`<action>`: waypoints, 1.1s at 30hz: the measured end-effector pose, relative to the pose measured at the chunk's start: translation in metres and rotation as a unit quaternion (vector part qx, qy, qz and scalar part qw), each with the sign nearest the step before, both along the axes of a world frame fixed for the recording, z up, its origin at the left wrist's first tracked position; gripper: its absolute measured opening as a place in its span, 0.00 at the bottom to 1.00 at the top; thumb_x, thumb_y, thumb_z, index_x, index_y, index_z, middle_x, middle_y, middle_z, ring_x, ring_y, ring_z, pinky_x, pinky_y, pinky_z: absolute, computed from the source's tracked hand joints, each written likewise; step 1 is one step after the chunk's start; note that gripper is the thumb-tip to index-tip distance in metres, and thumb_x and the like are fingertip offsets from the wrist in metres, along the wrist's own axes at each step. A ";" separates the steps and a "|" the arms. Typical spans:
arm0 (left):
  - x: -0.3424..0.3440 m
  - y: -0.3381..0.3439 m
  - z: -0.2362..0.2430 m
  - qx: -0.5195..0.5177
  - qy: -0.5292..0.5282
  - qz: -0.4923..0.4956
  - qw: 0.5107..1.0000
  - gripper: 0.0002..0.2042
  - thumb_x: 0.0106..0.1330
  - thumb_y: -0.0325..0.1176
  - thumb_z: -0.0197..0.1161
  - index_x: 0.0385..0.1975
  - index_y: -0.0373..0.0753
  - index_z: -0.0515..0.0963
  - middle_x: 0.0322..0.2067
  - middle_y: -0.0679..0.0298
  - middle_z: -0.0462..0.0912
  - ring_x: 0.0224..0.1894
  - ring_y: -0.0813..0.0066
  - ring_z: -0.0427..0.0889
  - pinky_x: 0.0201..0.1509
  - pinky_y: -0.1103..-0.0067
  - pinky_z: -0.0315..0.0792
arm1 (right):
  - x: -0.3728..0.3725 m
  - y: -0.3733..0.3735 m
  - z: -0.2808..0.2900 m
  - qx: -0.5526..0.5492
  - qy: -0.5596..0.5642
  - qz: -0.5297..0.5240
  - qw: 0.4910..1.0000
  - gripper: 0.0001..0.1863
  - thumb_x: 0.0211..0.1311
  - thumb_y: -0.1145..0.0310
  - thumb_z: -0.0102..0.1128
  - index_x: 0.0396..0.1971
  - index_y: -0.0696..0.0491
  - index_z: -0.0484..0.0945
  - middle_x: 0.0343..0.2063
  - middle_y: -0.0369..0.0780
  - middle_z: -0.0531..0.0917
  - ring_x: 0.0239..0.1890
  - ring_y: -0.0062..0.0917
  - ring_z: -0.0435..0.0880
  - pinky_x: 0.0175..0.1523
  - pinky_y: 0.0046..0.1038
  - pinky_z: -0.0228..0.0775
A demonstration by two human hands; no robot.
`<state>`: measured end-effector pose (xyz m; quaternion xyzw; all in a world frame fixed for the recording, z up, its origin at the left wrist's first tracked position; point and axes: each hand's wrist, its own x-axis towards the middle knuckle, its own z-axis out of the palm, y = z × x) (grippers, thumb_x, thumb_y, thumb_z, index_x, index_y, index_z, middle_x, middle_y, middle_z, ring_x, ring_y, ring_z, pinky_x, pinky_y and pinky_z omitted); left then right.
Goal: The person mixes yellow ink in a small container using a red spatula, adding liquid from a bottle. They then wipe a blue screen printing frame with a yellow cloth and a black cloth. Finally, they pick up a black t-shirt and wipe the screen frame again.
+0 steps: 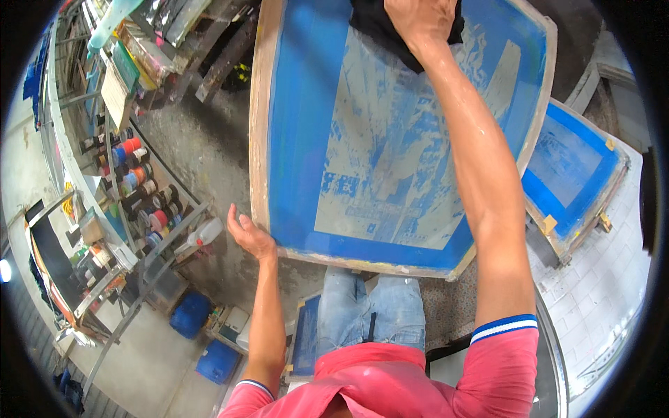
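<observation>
A large screen-printing frame (pixel 262 139) with wooden edges stands tilted before me, its mesh coated blue around a pale, streaky printed area (pixel 390 160). My right hand (pixel 421 22) presses a bunched black cloth (pixel 373 22) against the far part of the mesh. The top of that hand is cut off by the picture's edge. At the near left corner of the frame, the heel of my left hand (pixel 251 235) rests against the wood. Its fingers are spread and point away from the frame, with nothing in them.
To the right, a smaller blue screen frame (pixel 575 167) lies by a white brick-patterned surface (pixel 592 285). A rack at left holds several ink containers (pixel 143 184); a whitish plastic bottle (pixel 205 232) is beside it. Blue containers (pixel 189 315) stand low at left.
</observation>
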<state>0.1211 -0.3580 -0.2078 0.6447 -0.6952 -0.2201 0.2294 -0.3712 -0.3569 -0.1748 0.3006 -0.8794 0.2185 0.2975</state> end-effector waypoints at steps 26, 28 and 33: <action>0.010 0.000 -0.010 0.058 -0.113 0.009 0.992 0.27 0.76 0.52 0.44 0.51 0.34 0.79 0.48 0.44 0.80 0.51 0.44 0.77 0.57 0.59 0.68 | 0.390 0.243 -0.028 0.115 -0.245 0.439 0.857 0.20 0.57 0.61 0.57 0.50 0.45 0.84 0.61 0.42 0.78 0.67 0.45 0.69 0.71 0.61 0.52; 0.010 0.003 -0.008 0.060 -0.112 0.010 0.992 0.27 0.76 0.53 0.43 0.51 0.34 0.79 0.48 0.44 0.80 0.51 0.45 0.77 0.56 0.59 0.68 | 0.363 0.296 -0.044 0.109 -0.309 0.502 0.800 0.21 0.53 0.63 0.59 0.49 0.42 0.85 0.60 0.42 0.79 0.66 0.46 0.71 0.71 0.60 0.53; 0.004 0.007 -0.009 0.032 -0.103 -0.002 0.994 0.30 0.76 0.56 0.40 0.52 0.34 0.79 0.48 0.43 0.80 0.52 0.42 0.76 0.56 0.58 0.67 | 0.155 0.211 -0.043 0.033 -0.135 0.006 0.990 0.26 0.55 0.65 0.59 0.57 0.47 0.79 0.63 0.51 0.73 0.65 0.59 0.66 0.64 0.62 0.57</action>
